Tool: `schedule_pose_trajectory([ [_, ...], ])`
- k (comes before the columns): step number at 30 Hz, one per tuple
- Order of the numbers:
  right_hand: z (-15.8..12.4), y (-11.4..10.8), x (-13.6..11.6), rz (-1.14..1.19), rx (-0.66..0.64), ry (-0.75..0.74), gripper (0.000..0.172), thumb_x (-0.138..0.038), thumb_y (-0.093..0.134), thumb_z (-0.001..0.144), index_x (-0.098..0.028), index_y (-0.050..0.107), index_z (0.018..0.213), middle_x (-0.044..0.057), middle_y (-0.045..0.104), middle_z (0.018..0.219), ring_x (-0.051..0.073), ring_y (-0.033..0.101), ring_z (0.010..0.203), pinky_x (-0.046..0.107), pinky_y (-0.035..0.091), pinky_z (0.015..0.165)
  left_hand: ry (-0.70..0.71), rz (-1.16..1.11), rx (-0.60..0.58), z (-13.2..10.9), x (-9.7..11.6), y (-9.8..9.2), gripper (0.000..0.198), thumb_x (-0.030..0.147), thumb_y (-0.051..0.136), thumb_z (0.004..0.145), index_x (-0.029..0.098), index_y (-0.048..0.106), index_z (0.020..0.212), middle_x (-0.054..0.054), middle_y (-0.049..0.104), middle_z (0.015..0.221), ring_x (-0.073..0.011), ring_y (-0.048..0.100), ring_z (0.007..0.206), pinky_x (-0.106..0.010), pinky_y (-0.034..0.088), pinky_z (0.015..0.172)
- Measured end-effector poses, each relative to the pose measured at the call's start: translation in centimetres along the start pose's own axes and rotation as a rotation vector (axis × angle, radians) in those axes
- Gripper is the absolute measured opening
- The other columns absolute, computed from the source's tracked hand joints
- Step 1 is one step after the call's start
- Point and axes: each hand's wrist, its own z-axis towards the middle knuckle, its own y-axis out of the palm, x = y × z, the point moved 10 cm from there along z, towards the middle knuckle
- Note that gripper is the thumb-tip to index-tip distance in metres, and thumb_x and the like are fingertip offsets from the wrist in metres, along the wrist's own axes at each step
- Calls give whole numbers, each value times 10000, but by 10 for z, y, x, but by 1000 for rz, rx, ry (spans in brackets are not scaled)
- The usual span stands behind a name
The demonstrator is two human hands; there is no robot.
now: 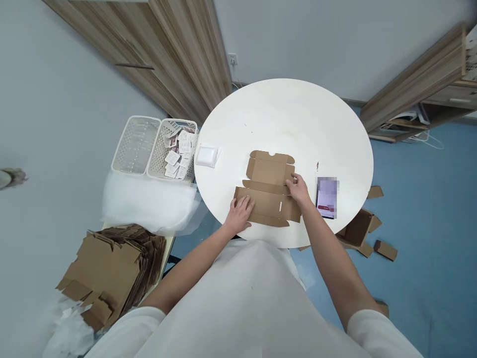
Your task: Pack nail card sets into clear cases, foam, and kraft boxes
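An unfolded brown cardboard mailer box (269, 171) lies flat on the round white table (309, 114), its flaps spread out. Spread over the box's near left part are the fingers of my left hand (239, 215), resting flat. My right hand (298, 190) is at the right edge, fingers bent around a side flap near the middle crease. A small white slot or mark shows on the near panel. Left of the box sits a white padded packet (207, 156) in a clear wrapper.
A phone or tablet (327, 198) with a lit screen lies right of my right hand. At left stand two white baskets (149, 171), one with printed cards (172, 158), beside foam sheets (149, 201) and stacked flat cardboard (104, 263). An open carton (356, 228) and cardboard pieces lie on the floor.
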Motion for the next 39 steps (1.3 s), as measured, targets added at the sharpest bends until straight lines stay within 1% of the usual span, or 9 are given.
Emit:
schedule_pose_trajectory([
  [10, -8, 1, -2, 36, -30, 16, 511, -227, 475, 632, -189, 517, 1140, 36, 564, 903, 120, 520, 611, 279, 438, 597, -35, 110, 3, 22, -4, -13, 1216, 401, 755, 486, 133, -8, 1395, -158, -41, 1457, -321, -151, 1312, -518, 3, 1038],
  [16, -22, 3, -15, -151, -113, -65, 492, -241, 457, 662, -177, 521, 1146, 19, 582, 742, 163, 544, 700, 318, 447, 708, 42, 182, -66, 44, -3, -18, 1284, 404, 756, 433, 90, -45, 1387, -163, -26, 1457, -317, -210, 1295, -530, -64, 1028],
  [19, -34, -2, -32, -329, -54, -172, 509, -338, 473, 708, -173, 483, 1190, 104, 562, 1046, 242, 510, 979, 395, 400, 838, 58, 194, -108, 50, -5, -15, 1160, 349, 709, 502, 107, 6, 1393, -148, 41, 1461, -322, -171, 1306, -548, -58, 1024],
  [22, -56, 4, -56, -552, -26, -391, 719, -499, 533, 677, -172, 355, 1293, 150, 309, 1364, 324, 272, 1241, 485, 254, 965, 61, 199, -96, 50, -5, -16, 1071, 292, 667, 543, 110, 41, 1392, -145, 73, 1459, -318, -134, 1316, -551, -41, 1027],
  [25, -86, 35, -63, -725, -201, -597, 919, -559, 575, 625, -174, 186, 1364, 134, 153, 1446, 316, 119, 1315, 502, 126, 1017, 61, 193, -47, 47, -1, -19, 1026, 255, 643, 562, 113, 54, 1390, -142, 102, 1456, -298, -102, 1326, -543, -30, 1031],
  [30, -105, 64, -44, -897, -293, -597, 1049, -502, 643, 592, -168, 47, 1388, 127, 134, 1454, 303, 61, 1332, 514, 46, 1031, 27, 94, 52, 31, -4, -28, 1061, 314, 684, 545, 147, 62, 1389, -135, 62, 1462, -307, -92, 1327, -530, 5, 1034],
  [34, -104, 69, -37, -910, -284, -573, 1054, -456, 648, 603, -167, 8, 1390, 119, 116, 1458, 288, 39, 1337, 538, 43, 1027, -267, -174, 175, -3, -51, -22, 1074, 488, 653, 584, 149, 27, 1388, -178, 28, 1454, -361, 4, 1322, -547, 154, 1004],
  [36, -104, 70, -37, -906, -289, -572, 1063, -436, 658, 597, -166, 3, 1390, 114, 115, 1459, 276, 37, 1338, 537, 42, 1029, -439, -373, 218, -23, -79, -7, 932, 452, 572, 684, 142, 40, 1384, -189, 164, 1426, -316, 213, 1293, -471, 291, 973],
  [39, -105, 70, -37, -901, -287, -566, 1074, -415, 670, 589, -168, -2, 1389, 105, 109, 1460, 263, 36, 1338, 539, 42, 1030, -489, -608, 212, -31, -94, 16, 745, 327, 536, 732, 103, 185, 1350, -175, 398, 1292, -226, 488, 1085, -345, 410, 890],
])
